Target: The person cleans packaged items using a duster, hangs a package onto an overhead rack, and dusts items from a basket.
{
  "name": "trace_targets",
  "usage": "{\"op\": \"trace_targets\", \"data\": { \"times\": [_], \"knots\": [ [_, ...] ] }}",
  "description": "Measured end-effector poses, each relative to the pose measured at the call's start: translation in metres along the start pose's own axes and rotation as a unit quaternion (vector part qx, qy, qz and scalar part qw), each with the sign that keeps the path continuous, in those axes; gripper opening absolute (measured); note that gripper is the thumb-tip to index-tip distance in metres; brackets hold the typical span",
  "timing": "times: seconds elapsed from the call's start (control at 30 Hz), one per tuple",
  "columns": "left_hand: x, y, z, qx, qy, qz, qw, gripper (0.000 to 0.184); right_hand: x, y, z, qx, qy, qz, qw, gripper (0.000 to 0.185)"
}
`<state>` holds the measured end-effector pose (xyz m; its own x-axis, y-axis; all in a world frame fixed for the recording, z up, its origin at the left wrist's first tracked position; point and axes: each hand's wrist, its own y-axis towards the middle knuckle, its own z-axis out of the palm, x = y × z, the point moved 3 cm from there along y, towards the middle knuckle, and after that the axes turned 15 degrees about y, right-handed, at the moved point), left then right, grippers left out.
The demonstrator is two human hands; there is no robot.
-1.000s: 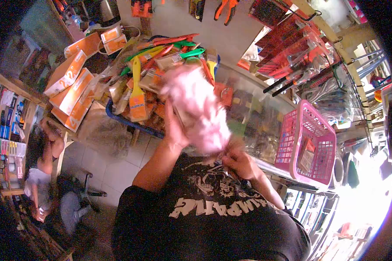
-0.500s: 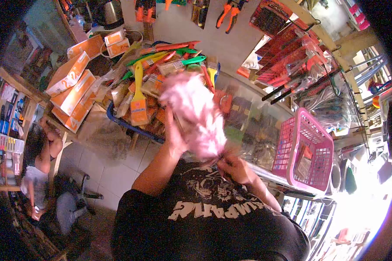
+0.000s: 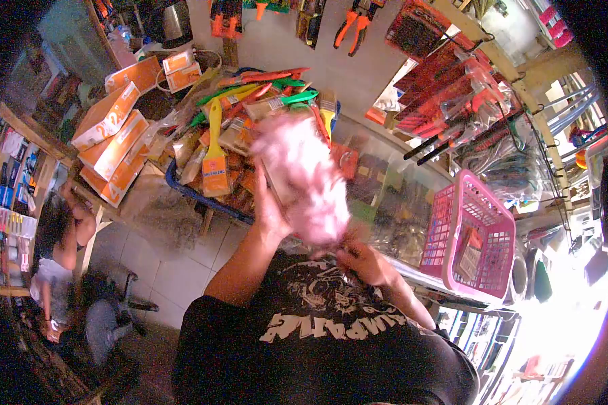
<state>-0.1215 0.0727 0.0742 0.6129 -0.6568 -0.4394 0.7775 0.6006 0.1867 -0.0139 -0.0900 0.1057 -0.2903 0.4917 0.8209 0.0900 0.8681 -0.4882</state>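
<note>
Since the frame a second ago, the lower end of the pink-and-white bundle [image 3: 307, 179] has been shifted slightly leftward in view, with its blur still showing. Now to the fingers: those of the left hand [image 3: 271, 214] are wrapped along the bundle's side, the thumb side uppermost, and a pale edge is glimpsed beside the palm. By the right hand [image 3: 366, 260] the lower end appears to be pinched, fingers drawn narrow, though their exact grip is lost in the blur and cannot be told. So the bundle is kept aloft between both hands, in front of the black shirt [image 3: 331, 337]; the step in hand is judged to be a quick working of it, and a steady left hold seems called for, with the right kept close. Just beyond, the yellow paintbrush [image 3: 215, 145] is seen lying on a heap in the blue-rimmed tray [image 3: 182, 192]. Farther out, orange-and-white boxes [image 3: 118, 138] are stacked to the left, and the pink basket [image 3: 451, 270] is stationed to the right.
</note>
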Motion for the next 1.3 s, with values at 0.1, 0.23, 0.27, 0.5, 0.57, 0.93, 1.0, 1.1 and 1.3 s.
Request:
{"op": "trace_targets", "data": {
  "times": [0.1,0.23,0.27,0.5,0.57,0.93,1.0,1.1,1.3],
  "knots": [
    [0.002,0.001,-0.014,0.1,-0.233,-0.033,0.967,0.067,0.005,-0.001,0.003,0.007,0.097,-0.02,0.995,0.027],
    [-0.001,0.0,-0.007,0.054,-0.102,0.027,0.993,0.064,-0.006,0.002,-0.001,-0.021,-0.003,0.072,0.997,0.033],
    [0.004,0.0,-0.01,0.044,-0.113,-0.018,0.992,0.064,-0.002,0.002,-0.001,0.011,0.02,0.035,0.999,0.033],
    [-0.002,0.001,-0.005,0.054,-0.106,0.039,0.992,0.067,0.022,-0.004,0.001,0.011,0.061,-0.008,0.998,0.028],
    [0.011,0.002,-0.019,0.016,-0.16,-0.059,0.985,0.065,0.026,-0.006,0.002,0.014,0.063,-0.027,0.998,0.028],
    [-0.014,-0.001,0.021,-0.089,-0.006,0.057,0.994,0.061,-0.003,0.005,0.007,-0.059,0.088,0.05,0.993,0.034],
    [-0.013,-0.002,0.019,-0.041,-0.043,0.05,0.997,0.056,-0.001,0.002,0.008,-0.01,0.016,-0.032,0.999,0.035],
    [0.024,-0.015,-0.079,-0.022,0.04,0.092,0.995,0.061,0.007,0.003,0.005,0.034,0.021,-0.045,0.998,0.035],
    [0.008,-0.006,-0.022,0.012,0.063,0.092,0.994,0.059,0.002,0.002,-0.004,0.072,-0.026,-0.149,0.986,0.034]
  ]
}}
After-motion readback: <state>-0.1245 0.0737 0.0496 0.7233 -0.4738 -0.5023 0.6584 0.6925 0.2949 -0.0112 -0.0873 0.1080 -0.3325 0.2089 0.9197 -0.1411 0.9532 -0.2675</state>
